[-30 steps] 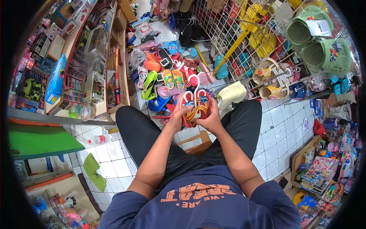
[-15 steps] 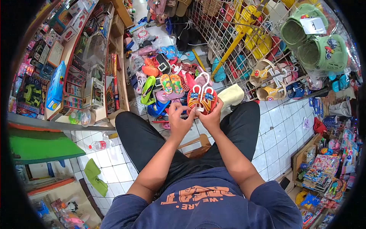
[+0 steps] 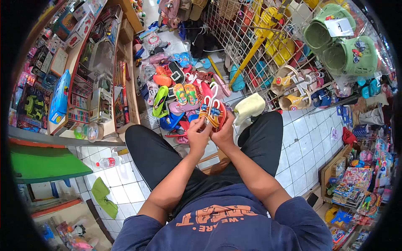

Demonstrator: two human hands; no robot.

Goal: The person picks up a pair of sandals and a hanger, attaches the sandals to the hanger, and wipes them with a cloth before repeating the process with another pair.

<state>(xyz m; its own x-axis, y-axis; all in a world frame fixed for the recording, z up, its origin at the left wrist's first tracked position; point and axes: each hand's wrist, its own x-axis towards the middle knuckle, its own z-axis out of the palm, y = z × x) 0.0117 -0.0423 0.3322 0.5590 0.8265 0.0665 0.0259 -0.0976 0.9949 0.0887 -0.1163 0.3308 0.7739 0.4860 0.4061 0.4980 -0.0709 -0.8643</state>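
Observation:
In front of my knees I hold a pair of small red children's sandals (image 3: 214,112) with striped and blue straps. A white plastic hanger (image 3: 212,93) runs up through them, its hook pointing away from me. My left hand (image 3: 198,134) is closed on the lower end of the left sandal. My right hand (image 3: 223,133) wraps round the outer side of the right one. The two sandals are angled toward each other, and my fingers cover their near ends. Just beyond lies a heap of footwear, with yellow-orange flip-flops (image 3: 185,93) and a lime green slipper (image 3: 160,101).
A cream cloth-like bundle (image 3: 250,106) lies by my right knee. Right of the heap stands a wire rack (image 3: 247,46) hung with footwear, including green clogs (image 3: 356,54). Shelves (image 3: 86,79) line the left. A bottle (image 3: 108,162) and a green cloth (image 3: 103,196) are on the tiles.
The sandals have turned from lying flat side by side to being angled together. My left hand has shifted from pinching near the hanger's base to gripping the left sandal.

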